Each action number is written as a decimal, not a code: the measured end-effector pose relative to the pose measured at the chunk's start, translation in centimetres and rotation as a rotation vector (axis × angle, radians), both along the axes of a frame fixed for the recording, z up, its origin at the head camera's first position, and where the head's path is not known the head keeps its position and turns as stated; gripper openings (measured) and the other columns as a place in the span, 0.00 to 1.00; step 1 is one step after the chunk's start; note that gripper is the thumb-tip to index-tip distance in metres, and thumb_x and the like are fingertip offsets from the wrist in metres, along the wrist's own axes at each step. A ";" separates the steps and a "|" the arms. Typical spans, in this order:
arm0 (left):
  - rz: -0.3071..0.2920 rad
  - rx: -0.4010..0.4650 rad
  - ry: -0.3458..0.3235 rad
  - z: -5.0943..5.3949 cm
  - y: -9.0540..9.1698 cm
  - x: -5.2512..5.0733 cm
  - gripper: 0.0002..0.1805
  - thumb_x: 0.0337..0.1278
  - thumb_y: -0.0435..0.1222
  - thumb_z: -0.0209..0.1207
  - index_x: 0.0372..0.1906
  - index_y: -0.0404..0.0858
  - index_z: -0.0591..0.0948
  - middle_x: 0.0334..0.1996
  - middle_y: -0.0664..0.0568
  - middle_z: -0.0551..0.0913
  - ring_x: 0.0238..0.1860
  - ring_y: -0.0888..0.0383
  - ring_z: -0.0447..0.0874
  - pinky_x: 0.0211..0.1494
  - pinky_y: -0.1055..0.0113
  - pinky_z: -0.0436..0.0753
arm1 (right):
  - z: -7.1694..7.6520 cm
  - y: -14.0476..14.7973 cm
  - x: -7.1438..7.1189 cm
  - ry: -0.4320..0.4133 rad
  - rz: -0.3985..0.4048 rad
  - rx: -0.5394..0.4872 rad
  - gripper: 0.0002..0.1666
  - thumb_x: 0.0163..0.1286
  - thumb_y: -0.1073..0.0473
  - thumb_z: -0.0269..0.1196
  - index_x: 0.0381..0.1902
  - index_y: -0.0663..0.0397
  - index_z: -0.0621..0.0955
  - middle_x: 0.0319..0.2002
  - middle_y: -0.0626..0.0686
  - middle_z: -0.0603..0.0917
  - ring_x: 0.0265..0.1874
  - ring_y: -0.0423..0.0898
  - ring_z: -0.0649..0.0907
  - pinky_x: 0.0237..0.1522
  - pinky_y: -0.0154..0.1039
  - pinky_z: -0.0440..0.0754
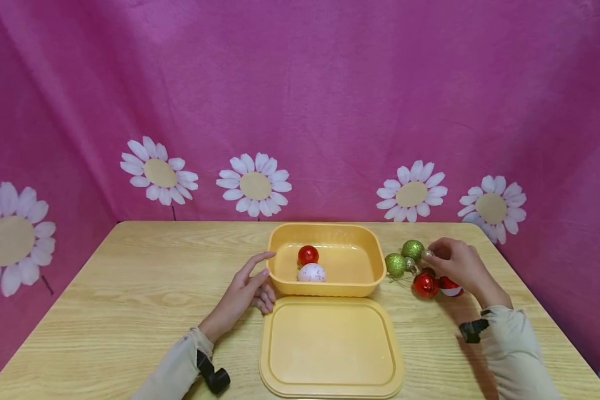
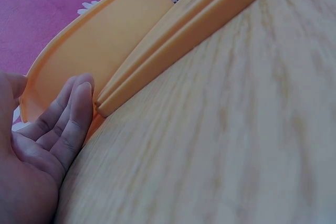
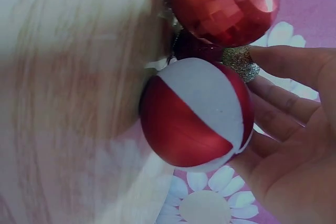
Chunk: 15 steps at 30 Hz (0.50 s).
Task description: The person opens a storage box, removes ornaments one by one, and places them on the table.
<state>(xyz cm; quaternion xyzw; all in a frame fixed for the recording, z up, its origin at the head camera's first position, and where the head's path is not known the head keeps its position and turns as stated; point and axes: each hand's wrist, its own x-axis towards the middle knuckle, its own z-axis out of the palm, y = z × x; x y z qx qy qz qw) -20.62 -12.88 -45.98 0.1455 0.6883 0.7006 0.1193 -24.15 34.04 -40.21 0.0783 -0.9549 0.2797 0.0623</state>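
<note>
A yellow plastic container [image 1: 330, 289] holds a shiny red ball ornament [image 1: 308, 254] and a white speckled ball [image 1: 312, 273]. At its left side, my left hand [image 1: 242, 289] touches the wall with fingers mostly straight. To the right of the container, my right hand [image 1: 460, 265] pinches a small gold glitter ball [image 3: 241, 64] between thumb and fingers. Just below that hand lie a faceted red ball [image 1: 425, 284] and a red-and-white ball [image 3: 197, 116]. Green glitter balls [image 1: 413, 250] sit nearby, with another small gold ball [image 1: 409, 264] between them.
A yellow lid [image 1: 332, 347] lies flat in front of the container, close against it. Both stand on a light wooden table [image 1: 145, 300]. A pink cloth [image 1: 300, 111] with white flowers hangs behind the table and along its sides.
</note>
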 end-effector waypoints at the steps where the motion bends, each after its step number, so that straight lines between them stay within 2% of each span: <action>1: -0.001 0.001 0.001 0.0 0.0 0.0 0.23 0.78 0.47 0.46 0.73 0.59 0.63 0.28 0.41 0.82 0.24 0.52 0.83 0.29 0.61 0.86 | 0.0 0.0 0.0 -0.010 0.003 -0.004 0.21 0.68 0.55 0.67 0.48 0.68 0.80 0.38 0.62 0.87 0.31 0.48 0.84 0.33 0.39 0.82; 4: -0.004 0.007 0.002 0.0 0.0 0.0 0.23 0.78 0.47 0.47 0.73 0.59 0.63 0.28 0.41 0.82 0.24 0.52 0.83 0.29 0.61 0.86 | -0.1 0.1 0.0 -0.012 0.008 0.002 0.20 0.68 0.55 0.67 0.48 0.67 0.80 0.38 0.62 0.87 0.31 0.48 0.85 0.34 0.40 0.83; 11: -0.010 0.022 0.005 -0.1 0.0 -0.1 0.24 0.78 0.47 0.47 0.73 0.58 0.63 0.28 0.41 0.82 0.24 0.52 0.83 0.29 0.61 0.86 | 0.1 0.2 0.1 0.040 0.027 0.014 0.16 0.71 0.58 0.64 0.48 0.67 0.81 0.40 0.63 0.87 0.40 0.57 0.86 0.44 0.52 0.81; 15: -0.011 0.023 0.008 -0.2 -0.1 -0.1 0.24 0.78 0.47 0.47 0.73 0.58 0.63 0.28 0.41 0.82 0.23 0.52 0.83 0.29 0.62 0.86 | 0.3 0.3 0.1 0.056 0.037 0.013 0.15 0.73 0.58 0.62 0.49 0.67 0.81 0.42 0.64 0.87 0.42 0.59 0.85 0.43 0.51 0.81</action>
